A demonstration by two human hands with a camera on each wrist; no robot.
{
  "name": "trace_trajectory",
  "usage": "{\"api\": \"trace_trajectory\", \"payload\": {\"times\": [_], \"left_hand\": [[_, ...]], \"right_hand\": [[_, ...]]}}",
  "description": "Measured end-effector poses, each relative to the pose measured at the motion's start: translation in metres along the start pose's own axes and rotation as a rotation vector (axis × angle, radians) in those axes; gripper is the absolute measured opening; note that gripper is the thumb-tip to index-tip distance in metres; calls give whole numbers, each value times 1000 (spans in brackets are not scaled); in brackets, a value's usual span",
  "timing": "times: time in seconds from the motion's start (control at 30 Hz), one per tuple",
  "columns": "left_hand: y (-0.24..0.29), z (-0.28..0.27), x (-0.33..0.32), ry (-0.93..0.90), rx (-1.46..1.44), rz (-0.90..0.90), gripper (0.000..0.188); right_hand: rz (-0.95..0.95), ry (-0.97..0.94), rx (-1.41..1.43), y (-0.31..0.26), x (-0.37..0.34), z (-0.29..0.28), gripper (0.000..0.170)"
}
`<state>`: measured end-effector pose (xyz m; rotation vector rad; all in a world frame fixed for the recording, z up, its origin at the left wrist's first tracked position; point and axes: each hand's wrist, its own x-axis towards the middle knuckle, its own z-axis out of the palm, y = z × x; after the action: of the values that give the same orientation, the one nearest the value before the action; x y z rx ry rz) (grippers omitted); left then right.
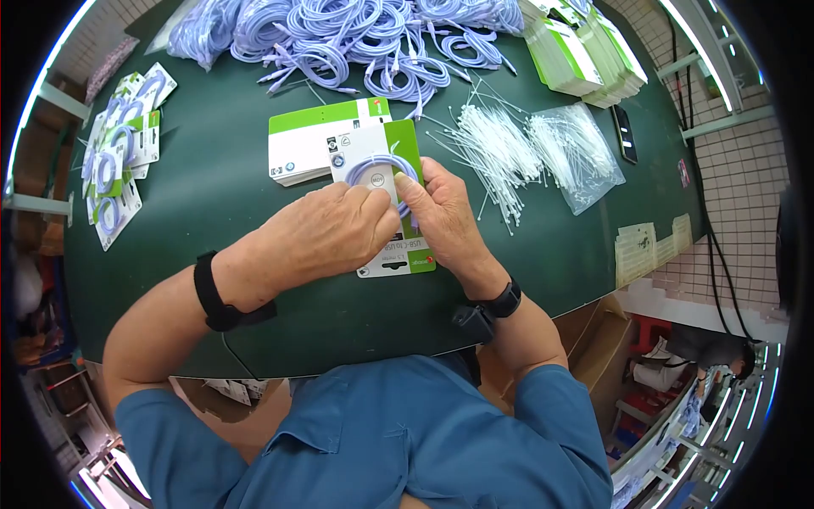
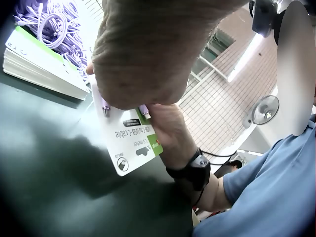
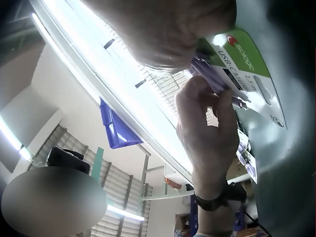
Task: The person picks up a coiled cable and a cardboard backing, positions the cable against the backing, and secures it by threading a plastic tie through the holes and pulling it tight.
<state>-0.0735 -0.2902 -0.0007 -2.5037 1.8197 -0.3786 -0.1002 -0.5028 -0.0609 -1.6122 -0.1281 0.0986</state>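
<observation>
A white and green packaging card (image 1: 406,140) is held upside down over the table, with a coiled lavender USB cable (image 1: 360,170) on its face. My right hand (image 1: 449,216) grips the card's right side, thumb pressing on the coil and fingers behind. My left hand (image 1: 326,233) lies across the card's left part, its fingers curled at the coil. In the right wrist view, the left hand's (image 3: 207,123) thumb and forefinger pinch at the lavender cable (image 3: 210,74). Metal plugs show below the coil in the left wrist view. The left fingertips are hidden in the head view.
Behind the card lies a stack of blank cards (image 1: 297,144). Loose white cable ties (image 1: 496,153) and a bag of ties (image 1: 577,153) lie to the right. Coiled cables (image 1: 331,34) pile at the back, finished packs (image 1: 127,136) at left, card stacks (image 1: 564,59) and a phone (image 1: 625,136) at right.
</observation>
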Motion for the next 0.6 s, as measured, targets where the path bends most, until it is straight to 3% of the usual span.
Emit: {"api": "trace_trajectory", "payload": {"times": [0.23,0.4,0.5,0.53,0.6], "left_hand": [[8,-1,-4,-71,103,27,14],[2,-7,-1,35,-68,-58,13],[2,-3,3,432,-458,-351,20],[7,0,5,414,-450,-337,20],[26,7,10,502,-588,-474,26]], "right_hand": [[27,25,97,7,-3,6,26],[46,49,72,-4,-2,4,27],[-30,113,240,-6,-1,4,29],[-38,125,260,-7,-1,4,29],[-61,127,145,-9,-3,2,30]]}}
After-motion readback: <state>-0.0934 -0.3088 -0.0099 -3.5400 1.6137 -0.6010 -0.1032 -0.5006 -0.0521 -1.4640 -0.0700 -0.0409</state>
